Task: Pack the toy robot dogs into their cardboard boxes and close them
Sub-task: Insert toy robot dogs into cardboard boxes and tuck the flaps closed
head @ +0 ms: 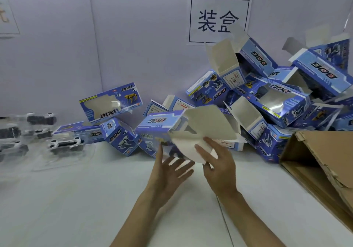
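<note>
- Box [158, 126] is being held over mid-counter [95, 199], flaps open: probably light, thin card that creases easily.
- Left hand [172, 170] is spreading open beneath it; right hand [219, 162] is pinching a flap [189, 145].
- Gripping the body edges looks safer than the flaps.

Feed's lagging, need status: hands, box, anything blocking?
Left hand open, propping the blue box. Right hand pinches its open end flap. Toy dogs lie at left. Nothing blocking the hands.

Approx. 15 blue boxes [110, 103], heaped up, so can't count exact. Approx. 5 toy dogs [65, 144] in clear trays [47, 162], blurry. 1 big brown carton [315, 160]. 2 wall signs [218, 20], 1 cut off at the edge. 1 left hand [172, 168], 1 right hand [219, 166].
</note>
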Motion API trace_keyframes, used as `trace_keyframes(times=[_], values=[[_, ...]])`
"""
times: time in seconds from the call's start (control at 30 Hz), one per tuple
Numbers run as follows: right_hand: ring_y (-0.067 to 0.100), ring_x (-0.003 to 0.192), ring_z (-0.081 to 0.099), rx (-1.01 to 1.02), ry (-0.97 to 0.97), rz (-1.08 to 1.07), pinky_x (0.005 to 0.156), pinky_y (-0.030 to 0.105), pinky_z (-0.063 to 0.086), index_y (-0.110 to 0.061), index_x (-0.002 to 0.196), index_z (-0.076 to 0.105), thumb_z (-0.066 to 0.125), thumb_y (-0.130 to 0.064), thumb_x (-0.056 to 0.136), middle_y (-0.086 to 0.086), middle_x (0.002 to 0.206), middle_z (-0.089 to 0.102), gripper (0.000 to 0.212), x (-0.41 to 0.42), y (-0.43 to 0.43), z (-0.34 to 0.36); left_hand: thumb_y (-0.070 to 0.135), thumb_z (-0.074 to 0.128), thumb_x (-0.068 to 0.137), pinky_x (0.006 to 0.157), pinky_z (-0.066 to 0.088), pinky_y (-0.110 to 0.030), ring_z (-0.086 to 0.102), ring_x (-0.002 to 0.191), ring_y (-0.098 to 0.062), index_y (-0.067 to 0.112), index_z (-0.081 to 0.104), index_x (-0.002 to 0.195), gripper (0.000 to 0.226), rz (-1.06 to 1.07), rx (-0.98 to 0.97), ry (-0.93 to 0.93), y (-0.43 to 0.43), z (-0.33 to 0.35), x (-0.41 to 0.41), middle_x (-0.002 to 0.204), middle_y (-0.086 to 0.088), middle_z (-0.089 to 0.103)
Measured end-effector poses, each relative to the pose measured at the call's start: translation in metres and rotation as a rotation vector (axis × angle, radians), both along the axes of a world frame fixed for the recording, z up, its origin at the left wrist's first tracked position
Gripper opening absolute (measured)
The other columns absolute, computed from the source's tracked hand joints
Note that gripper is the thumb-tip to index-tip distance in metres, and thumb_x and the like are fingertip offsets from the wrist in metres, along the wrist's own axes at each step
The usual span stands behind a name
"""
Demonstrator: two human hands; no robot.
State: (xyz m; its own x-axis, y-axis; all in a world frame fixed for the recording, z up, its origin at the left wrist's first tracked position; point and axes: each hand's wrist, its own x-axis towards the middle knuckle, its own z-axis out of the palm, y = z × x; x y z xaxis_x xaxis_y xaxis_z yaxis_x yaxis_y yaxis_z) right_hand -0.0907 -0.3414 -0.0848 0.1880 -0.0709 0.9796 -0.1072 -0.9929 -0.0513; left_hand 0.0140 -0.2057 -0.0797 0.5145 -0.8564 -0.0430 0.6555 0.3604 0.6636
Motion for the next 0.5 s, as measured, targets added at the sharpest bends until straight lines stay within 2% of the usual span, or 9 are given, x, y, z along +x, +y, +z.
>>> trace_keyframes(times=[0.07, 0.13, 0.23, 0.3, 0.4, 0.47, 0.5], values=[[0.026, 0.116, 0.056, -0.042, 0.06, -0.029, 0.088, 0.034, 0.043, -0.015, 0.11, 0.077, 0.041, 0.006, 0.084, 0.014, 0.126, 0.066, 0.049, 0.001, 0.003, -0.001, 0.067, 0.064, 0.072, 0.086, 0.057, -0.046, 0.069, 0.105, -0.033, 0.007, 0.059, 0.122, 0.078, 0.003, -0.06, 0.121, 0.004, 0.003, 0.002, 0.116, -0.016, 0.069], [0.027, 0.118, 0.055, -0.075, 0.087, -0.062, 0.087, 0.035, 0.042, -0.017, 0.111, 0.077, 0.03, -0.005, 0.102, 0.013, 0.13, 0.065, 0.049, 0.002, 0.005, -0.002, 0.067, 0.067, 0.068, 0.084, 0.059, -0.048, 0.068, 0.107, -0.036, 0.0, 0.052, 0.134, 0.096, -0.006, -0.058, 0.208, 0.007, 0.002, 0.003, 0.125, -0.021, 0.065], [0.03, 0.12, 0.055, -0.092, 0.064, -0.098, 0.089, 0.037, 0.042, -0.017, 0.112, 0.077, 0.023, -0.012, 0.106, 0.012, 0.133, 0.063, 0.054, 0.001, 0.003, -0.002, 0.067, 0.072, 0.063, 0.076, 0.058, -0.056, 0.064, 0.109, -0.047, 0.003, 0.015, 0.154, 0.124, 0.0, -0.034, 0.342, 0.007, -0.004, 0.007, 0.132, -0.032, 0.055], [0.032, 0.12, 0.054, -0.081, 0.039, -0.118, 0.091, 0.036, 0.042, -0.016, 0.111, 0.078, 0.031, -0.006, 0.104, 0.013, 0.133, 0.063, 0.048, 0.0, -0.001, -0.003, 0.071, 0.07, 0.065, 0.074, 0.057, -0.06, 0.062, 0.108, -0.052, 0.011, 0.002, 0.156, 0.128, 0.015, -0.013, 0.388, 0.008, -0.007, 0.012, 0.136, -0.033, 0.05], [0.032, 0.12, 0.053, -0.038, 0.004, -0.054, 0.093, 0.037, 0.049, -0.01, 0.101, 0.08, 0.041, 0.005, 0.09, 0.014, 0.128, 0.065, 0.043, -0.001, -0.008, -0.006, 0.076, 0.068, 0.063, 0.076, 0.058, -0.059, 0.063, 0.109, -0.05, 0.012, 0.011, 0.155, 0.126, -0.033, 0.012, 0.372, 0.012, -0.007, 0.015, 0.136, -0.031, 0.052], [0.031, 0.12, 0.054, -0.031, 0.027, -0.002, 0.09, 0.035, 0.054, -0.006, 0.091, 0.08, 0.046, 0.013, 0.078, 0.014, 0.123, 0.068, 0.041, -0.001, -0.008, -0.006, 0.073, 0.069, 0.066, 0.078, 0.058, -0.058, 0.064, 0.108, -0.049, 0.002, 0.038, 0.145, 0.112, -0.06, 0.023, 0.331, 0.012, -0.005, 0.013, 0.129, -0.029, 0.06], [0.033, 0.119, 0.056, -0.031, 0.045, 0.01, 0.088, 0.034, 0.055, -0.005, 0.087, 0.08, 0.049, 0.017, 0.071, 0.014, 0.121, 0.069, 0.041, -0.001, -0.006, -0.005, 0.069, 0.07, 0.07, 0.076, 0.058, -0.057, 0.065, 0.106, -0.048, -0.001, 0.053, 0.135, 0.097, -0.045, 0.034, 0.288, 0.011, -0.004, 0.011, 0.122, -0.026, 0.065]])
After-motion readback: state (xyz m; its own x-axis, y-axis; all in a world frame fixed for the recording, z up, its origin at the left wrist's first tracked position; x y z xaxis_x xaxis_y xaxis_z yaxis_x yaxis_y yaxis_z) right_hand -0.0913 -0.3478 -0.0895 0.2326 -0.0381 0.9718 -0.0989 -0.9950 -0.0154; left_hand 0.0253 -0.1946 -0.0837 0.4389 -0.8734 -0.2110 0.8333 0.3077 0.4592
